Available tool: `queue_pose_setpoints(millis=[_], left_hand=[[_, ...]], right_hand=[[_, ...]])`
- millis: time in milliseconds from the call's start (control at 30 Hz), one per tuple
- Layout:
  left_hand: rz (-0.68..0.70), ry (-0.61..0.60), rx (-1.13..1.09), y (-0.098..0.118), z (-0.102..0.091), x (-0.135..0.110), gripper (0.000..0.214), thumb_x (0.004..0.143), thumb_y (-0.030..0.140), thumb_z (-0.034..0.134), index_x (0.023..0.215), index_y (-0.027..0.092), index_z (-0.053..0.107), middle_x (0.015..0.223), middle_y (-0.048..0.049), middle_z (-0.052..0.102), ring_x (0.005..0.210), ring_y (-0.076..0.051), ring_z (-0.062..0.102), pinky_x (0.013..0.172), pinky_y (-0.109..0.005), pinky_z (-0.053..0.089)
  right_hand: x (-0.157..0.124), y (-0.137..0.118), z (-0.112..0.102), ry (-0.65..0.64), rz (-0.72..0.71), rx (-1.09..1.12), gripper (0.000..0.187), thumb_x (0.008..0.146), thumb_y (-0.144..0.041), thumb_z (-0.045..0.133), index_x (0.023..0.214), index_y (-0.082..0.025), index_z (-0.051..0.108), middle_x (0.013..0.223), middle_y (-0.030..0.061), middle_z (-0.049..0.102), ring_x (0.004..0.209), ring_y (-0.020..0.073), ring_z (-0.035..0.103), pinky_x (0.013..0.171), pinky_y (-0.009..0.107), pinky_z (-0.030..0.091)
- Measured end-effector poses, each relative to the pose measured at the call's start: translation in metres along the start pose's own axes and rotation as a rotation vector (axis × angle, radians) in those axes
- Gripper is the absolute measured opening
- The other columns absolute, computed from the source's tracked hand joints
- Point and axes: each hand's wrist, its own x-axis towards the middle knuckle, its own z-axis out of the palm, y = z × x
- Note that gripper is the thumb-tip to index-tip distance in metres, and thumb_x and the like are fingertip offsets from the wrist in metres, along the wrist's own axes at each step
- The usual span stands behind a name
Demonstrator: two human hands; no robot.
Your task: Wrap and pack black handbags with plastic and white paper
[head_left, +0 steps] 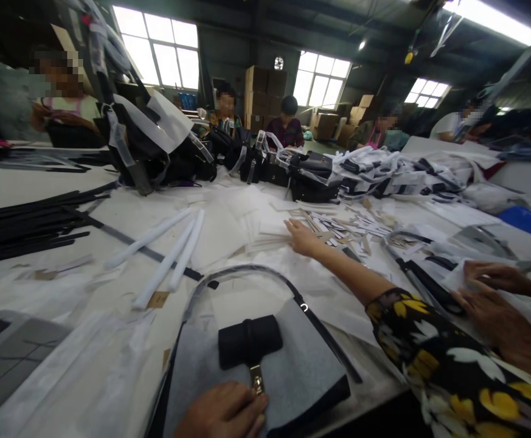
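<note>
A black handbag [306, 340] lies in front of me, its front covered by a grey sheet and its strap arched away from me. A black flap strap [250, 342] with a gold metal clasp [256, 380] rests on top. The fingers of my left hand [224, 410] are closed on the lower end of that clasp. My right hand [302, 237], reaching forward across the table, pinches the edge of a pile of thin white sheets [265, 228]. How many sheets it grips is unclear.
White foam tubes [169, 261] and black strips [28, 222] lie on the left. Small card pieces [338, 225] are scattered beyond my right hand. Black bags [311, 176] are heaped along the back. At right, a co-worker's hands [497, 304] handle white wrapping. Several people sit farther off.
</note>
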Motion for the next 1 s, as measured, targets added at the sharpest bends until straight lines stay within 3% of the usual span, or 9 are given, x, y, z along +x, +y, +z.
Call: queue_pose_setpoints(millis=[167, 333, 433, 500, 567, 633, 733, 833, 1000], left_hand=[[-0.085, -0.082, -0.067, 0.009, -0.013, 0.004, 0.026, 0.094, 0.016, 0.054, 0.118, 0.017, 0.063, 0.094, -0.0065, 0.07, 0.079, -0.018, 0.067, 0.066, -0.03, 0.056], [-0.114, -0.122, -0.062, 0.009, -0.015, 0.003, 0.027, 0.094, 0.018, 0.056, 0.12, 0.02, 0.063, 0.095, -0.0048, 0.07, 0.081, -0.018, 0.066, 0.068, -0.032, 0.055], [-0.125, -0.138, -0.054, 0.009, -0.015, 0.003, 0.026, 0.094, 0.02, 0.056, 0.119, 0.021, 0.064, 0.096, -0.0042, 0.07, 0.083, -0.018, 0.066, 0.069, -0.032, 0.055], [-0.129, -0.149, -0.044, 0.011, -0.015, 0.002, 0.024, 0.095, 0.021, 0.055, 0.117, 0.021, 0.065, 0.095, -0.0037, 0.07, 0.082, -0.018, 0.066, 0.069, -0.032, 0.055], [-0.13, -0.151, -0.023, 0.013, -0.015, 0.0, 0.025, 0.096, 0.022, 0.054, 0.117, 0.022, 0.066, 0.095, -0.0036, 0.071, 0.081, -0.017, 0.067, 0.068, -0.03, 0.055], [-0.135, -0.105, 0.035, 0.014, -0.014, -0.001, 0.026, 0.096, 0.024, 0.054, 0.119, 0.022, 0.066, 0.098, -0.0048, 0.073, 0.082, -0.018, 0.069, 0.069, -0.03, 0.056], [-0.098, -0.061, 0.086, 0.015, -0.014, -0.001, 0.021, 0.096, 0.024, 0.054, 0.11, 0.02, 0.069, 0.1, -0.0069, 0.074, 0.086, -0.02, 0.07, 0.074, -0.031, 0.058], [-0.083, -0.11, 0.069, 0.016, -0.015, 0.0, 0.018, 0.095, 0.022, 0.053, 0.1, 0.018, 0.071, 0.098, -0.008, 0.074, 0.088, -0.022, 0.071, 0.076, -0.033, 0.059], [-0.184, -0.164, 0.094, 0.039, -0.027, -0.003, 0.023, 0.095, 0.023, 0.053, 0.113, 0.018, 0.067, 0.099, -0.0077, 0.075, 0.085, -0.024, 0.072, 0.073, -0.036, 0.061]], right_hand=[[0.022, 0.043, 0.016, -0.136, 0.021, -0.096, 0.065, 0.087, -0.004, 0.055, 0.149, -0.012, 0.038, 0.151, 0.0187, 0.044, 0.131, 0.0281, 0.051, 0.108, 0.038, 0.042], [0.011, 0.04, -0.01, -0.123, -0.009, -0.186, 0.067, 0.085, 0.001, 0.049, 0.15, -0.011, 0.038, 0.137, 0.0208, 0.058, 0.121, 0.0323, 0.058, 0.1, 0.043, 0.045], [-0.032, 0.004, -0.03, 0.146, -0.144, -0.231, 0.055, 0.094, -0.007, 0.041, 0.149, -0.011, 0.038, 0.146, 0.0193, 0.05, 0.127, 0.0338, 0.054, 0.101, 0.047, 0.045], [-0.082, -0.031, -0.031, 0.334, -0.358, -0.226, 0.046, 0.098, -0.013, 0.039, 0.143, -0.01, 0.047, 0.143, 0.0163, 0.055, 0.124, 0.0302, 0.057, 0.099, 0.043, 0.048], [-0.139, -0.067, -0.019, 0.375, -0.613, -0.185, 0.041, 0.098, -0.014, 0.04, 0.136, -0.009, 0.054, 0.137, 0.014, 0.061, 0.122, 0.0259, 0.06, 0.099, 0.04, 0.05], [-0.19, -0.094, 0.002, 0.319, -0.763, -0.115, 0.04, 0.098, -0.016, 0.042, 0.136, -0.007, 0.054, 0.136, 0.015, 0.061, 0.121, 0.0263, 0.06, 0.095, 0.04, 0.053], [-0.235, -0.112, 0.033, 0.153, -0.732, -0.013, 0.041, 0.096, -0.014, 0.046, 0.136, -0.006, 0.054, 0.133, 0.0178, 0.062, 0.117, 0.0282, 0.061, 0.089, 0.042, 0.055], [-0.246, -0.111, 0.051, 0.052, -0.663, 0.048, 0.044, 0.096, -0.014, 0.047, 0.14, -0.01, 0.051, 0.14, 0.0158, 0.057, 0.128, 0.0301, 0.053, 0.1, 0.047, 0.049], [-0.244, -0.103, 0.054, -0.059, -0.63, 0.083, 0.051, 0.097, -0.015, 0.044, 0.148, -0.014, 0.043, 0.154, 0.0107, 0.043, 0.145, 0.0322, 0.032, 0.118, 0.054, 0.03]])
